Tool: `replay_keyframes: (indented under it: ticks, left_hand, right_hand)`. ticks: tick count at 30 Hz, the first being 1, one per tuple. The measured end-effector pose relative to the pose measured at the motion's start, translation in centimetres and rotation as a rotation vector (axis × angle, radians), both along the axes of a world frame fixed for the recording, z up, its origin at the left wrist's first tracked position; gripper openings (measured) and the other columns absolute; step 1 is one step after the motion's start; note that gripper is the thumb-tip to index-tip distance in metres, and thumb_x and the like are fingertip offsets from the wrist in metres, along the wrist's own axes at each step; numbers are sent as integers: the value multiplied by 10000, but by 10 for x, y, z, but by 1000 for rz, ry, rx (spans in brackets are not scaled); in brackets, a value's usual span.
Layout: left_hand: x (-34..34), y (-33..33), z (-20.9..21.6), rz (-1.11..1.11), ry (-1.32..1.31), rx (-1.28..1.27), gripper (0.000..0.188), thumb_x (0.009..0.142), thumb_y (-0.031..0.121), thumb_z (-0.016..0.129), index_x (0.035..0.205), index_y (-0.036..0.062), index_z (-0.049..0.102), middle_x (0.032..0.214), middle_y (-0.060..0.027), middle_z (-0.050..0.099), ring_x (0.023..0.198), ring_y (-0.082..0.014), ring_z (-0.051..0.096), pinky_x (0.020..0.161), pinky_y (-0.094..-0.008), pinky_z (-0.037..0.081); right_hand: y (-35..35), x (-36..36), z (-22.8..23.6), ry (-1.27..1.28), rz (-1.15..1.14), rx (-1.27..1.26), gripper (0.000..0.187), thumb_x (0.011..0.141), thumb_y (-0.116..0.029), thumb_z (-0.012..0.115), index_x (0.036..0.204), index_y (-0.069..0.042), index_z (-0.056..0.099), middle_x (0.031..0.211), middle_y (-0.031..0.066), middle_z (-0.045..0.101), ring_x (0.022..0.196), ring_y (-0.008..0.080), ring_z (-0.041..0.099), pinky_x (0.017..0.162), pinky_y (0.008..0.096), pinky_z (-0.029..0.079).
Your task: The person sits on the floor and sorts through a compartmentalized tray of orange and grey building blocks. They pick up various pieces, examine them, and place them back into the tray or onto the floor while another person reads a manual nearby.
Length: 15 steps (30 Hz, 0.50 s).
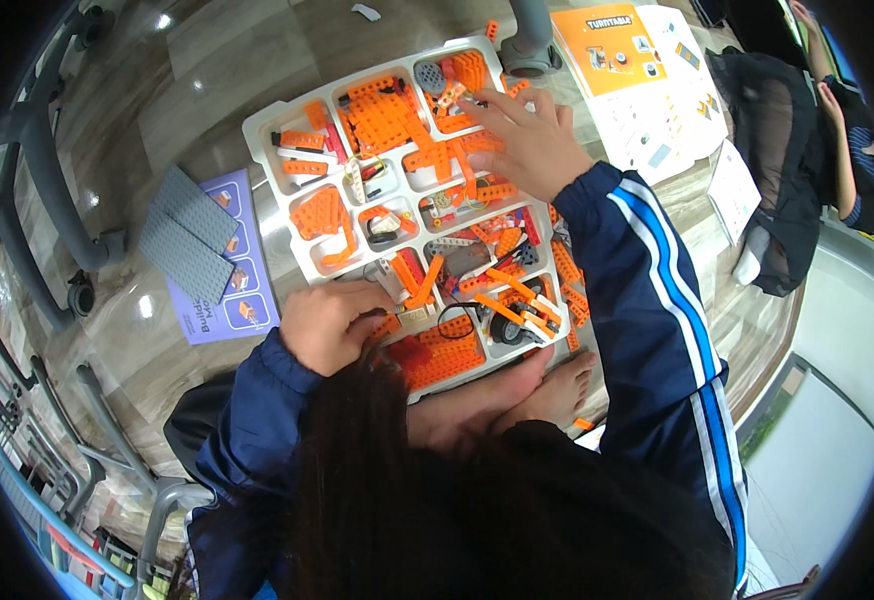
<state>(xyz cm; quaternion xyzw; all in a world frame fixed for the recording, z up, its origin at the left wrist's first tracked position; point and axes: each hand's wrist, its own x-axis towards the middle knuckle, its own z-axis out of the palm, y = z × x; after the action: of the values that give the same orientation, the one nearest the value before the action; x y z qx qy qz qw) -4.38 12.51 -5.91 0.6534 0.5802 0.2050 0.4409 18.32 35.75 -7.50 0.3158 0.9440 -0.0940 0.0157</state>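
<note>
A white compartment tray [309,262] full of orange building pieces lies on the floor before me. My right hand [529,138] reaches over its far right compartments, fingers stretched and apart, fingertips among small pieces and orange beams [447,160]. At the tray's near left edge is my left hand [329,322], its fingers curled in. Beside those fingertips shows a small orange piece [387,326]; whether it is gripped I cannot tell. Other compartments hold orange plates [377,112], a grey round part [429,76] and a black wheel [506,328].
Grey studded plates [189,235] lie on a purple booklet [257,225] at left. An open instruction booklet [612,110] is at far right, near another seated person [777,170]. Chair legs [42,215] stand at left; a grey post [531,40] rises behind the tray. My bare foot [562,392] touches the near side.
</note>
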Motion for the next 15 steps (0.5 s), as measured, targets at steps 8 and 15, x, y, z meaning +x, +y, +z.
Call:
replay_keyframes:
  ticks: [8,15]
  left_hand:
    - [-4,6,3,100,-121,-167,213,832,61,713,1041,104,716,994,-83,720,815,-300,700,687,-375,561]
    - [-6,12,10,321,-165,-139,222,842,-42,694,1052,28,701,956,-110,704,711,-201,672,649,-284,532]
  right_hand:
    - [31,-2,5,171,-38,-293,649,894,-459,691,1461,-213,494,1393,32,562,1237,301,435,976,472,303]
    - [10,-2,-1,-5,13,-74,529,872,-471,700,1320,-207,606,1305,36,579,1232,307,450,1012,508,308]
